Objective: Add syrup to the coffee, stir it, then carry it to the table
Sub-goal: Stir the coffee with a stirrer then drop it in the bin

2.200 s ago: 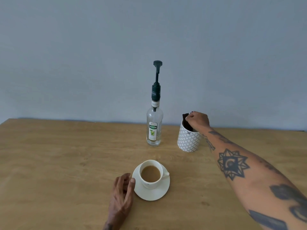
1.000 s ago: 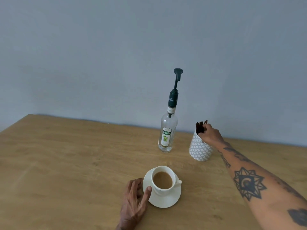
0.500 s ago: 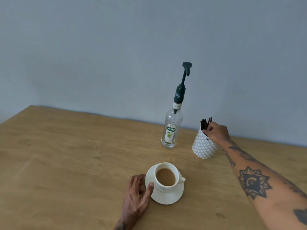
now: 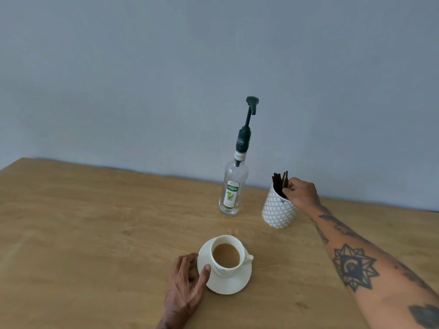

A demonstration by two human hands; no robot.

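The coffee cup (image 4: 226, 256) sits on its saucer (image 4: 228, 284). The left hand (image 4: 186, 284) rests open against the saucer. Behind the cup, the right hand (image 4: 301, 193) pinches stir sticks (image 4: 280, 182) in a patterned holder (image 4: 278, 212). A hard pull could tip it.

- The cup of coffee (image 4: 226, 255) sits on a saucer (image 4: 234, 282) on the wooden table (image 4: 95, 233), near the person's edge.
- The left hand (image 4: 184, 284) lies flat on the table at the saucer's 9 o'clock, thumb touching its rim.
- The syrup bottle (image 4: 234, 186) stands upright at 12 o'clock from the cup, close to the wall (image 4: 166, 67).
- The holder (image 4: 278, 210) stands at the bottle's 3 o'clock, apart from it, with stir sticks (image 4: 279, 182) in it.
- The right hand (image 4: 301, 192) is at the holder's rim, fingertips on the sticks.
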